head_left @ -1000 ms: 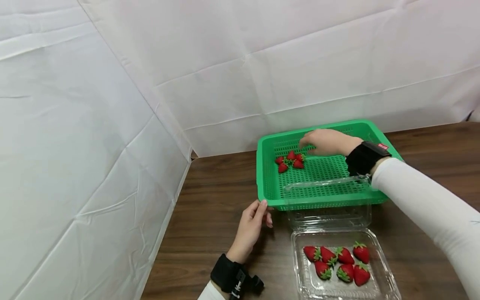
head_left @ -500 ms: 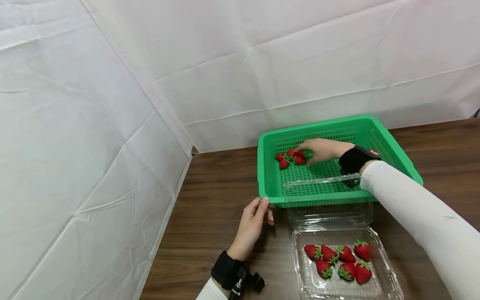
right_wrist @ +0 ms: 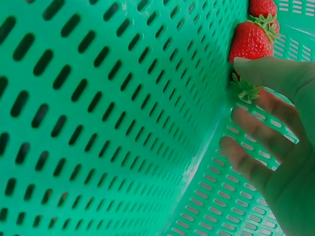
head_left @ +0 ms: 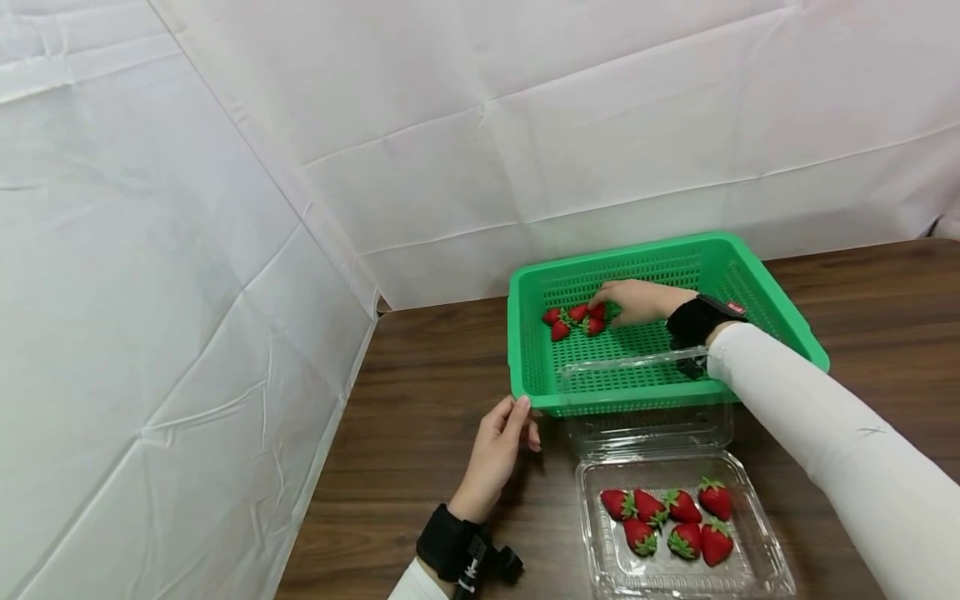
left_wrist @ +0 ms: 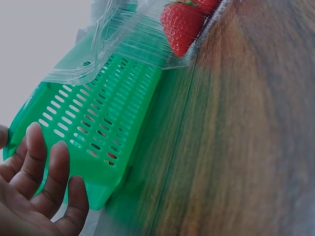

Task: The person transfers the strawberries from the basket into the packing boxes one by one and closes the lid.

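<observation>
A green plastic basket (head_left: 667, 394) holds several strawberries (head_left: 560, 331) in its left part. My right hand (head_left: 637, 302) reaches into it, thumb and index finger pinching a strawberry (right_wrist: 246, 91); mostly its leafy cap shows in the right wrist view. Other strawberries (right_wrist: 252, 42) lie close beside the thumb. At the basket's near left corner, my left hand (head_left: 495, 454) grips the rim between thumb and index finger. The remaining left fingers (left_wrist: 59, 167) are loosely bent next to the slotted wall. In front lies an opened clear plastic clamshell (head_left: 588, 533) containing several strawberries (head_left: 684, 542).
The clamshell's transparent lid (head_left: 637, 362) stands raised against the basket's near side, below the right forearm. Brown wood-grain tabletop (head_left: 405, 425) extends to both sides. White cloth (head_left: 420, 125) hangs behind and on the left.
My right hand has moved left and down to the strawberries in the basket, and its thumb and index finger now pinch one. The left hand stays at the rim.
</observation>
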A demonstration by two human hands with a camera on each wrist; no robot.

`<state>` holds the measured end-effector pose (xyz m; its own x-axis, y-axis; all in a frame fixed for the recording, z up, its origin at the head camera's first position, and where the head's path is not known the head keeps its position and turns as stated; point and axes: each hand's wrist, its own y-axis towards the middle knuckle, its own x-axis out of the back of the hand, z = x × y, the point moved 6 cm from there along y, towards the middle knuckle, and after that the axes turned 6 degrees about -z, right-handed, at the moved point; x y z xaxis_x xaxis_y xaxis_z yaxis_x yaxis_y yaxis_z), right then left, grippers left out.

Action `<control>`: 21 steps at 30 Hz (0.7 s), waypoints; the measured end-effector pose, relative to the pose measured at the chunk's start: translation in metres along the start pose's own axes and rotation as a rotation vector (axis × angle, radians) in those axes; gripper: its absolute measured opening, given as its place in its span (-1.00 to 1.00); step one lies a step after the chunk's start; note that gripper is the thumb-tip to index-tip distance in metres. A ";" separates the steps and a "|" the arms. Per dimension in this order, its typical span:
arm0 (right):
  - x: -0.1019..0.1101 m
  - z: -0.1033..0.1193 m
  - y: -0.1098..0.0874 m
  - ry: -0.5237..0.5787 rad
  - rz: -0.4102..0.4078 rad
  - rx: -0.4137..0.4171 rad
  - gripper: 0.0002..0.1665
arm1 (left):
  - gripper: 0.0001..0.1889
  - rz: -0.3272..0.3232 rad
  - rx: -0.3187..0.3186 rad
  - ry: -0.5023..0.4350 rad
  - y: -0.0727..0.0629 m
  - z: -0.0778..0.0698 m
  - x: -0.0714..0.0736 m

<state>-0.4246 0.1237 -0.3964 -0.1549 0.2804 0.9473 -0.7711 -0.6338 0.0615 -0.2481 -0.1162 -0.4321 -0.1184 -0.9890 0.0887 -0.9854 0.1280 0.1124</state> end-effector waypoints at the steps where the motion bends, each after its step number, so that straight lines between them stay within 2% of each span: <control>1: -0.001 -0.001 0.001 0.005 -0.004 0.000 -0.43 | -0.44 -0.001 0.001 0.001 0.000 0.000 0.000; 8: -0.005 0.000 0.005 0.058 -0.040 0.009 -0.55 | -0.44 -0.003 0.008 0.007 0.000 0.000 0.005; 14: -0.006 0.006 0.004 0.060 0.003 0.012 -0.57 | -0.47 -0.012 0.007 0.014 -0.001 0.001 0.009; 21: -0.008 0.001 0.003 0.093 0.064 -0.036 -0.58 | -0.48 -0.013 0.004 0.006 0.000 0.001 0.007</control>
<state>-0.4250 0.1193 -0.4033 -0.2597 0.3072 0.9155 -0.7790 -0.6269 -0.0107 -0.2494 -0.1233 -0.4323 -0.1051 -0.9901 0.0929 -0.9873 0.1151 0.1092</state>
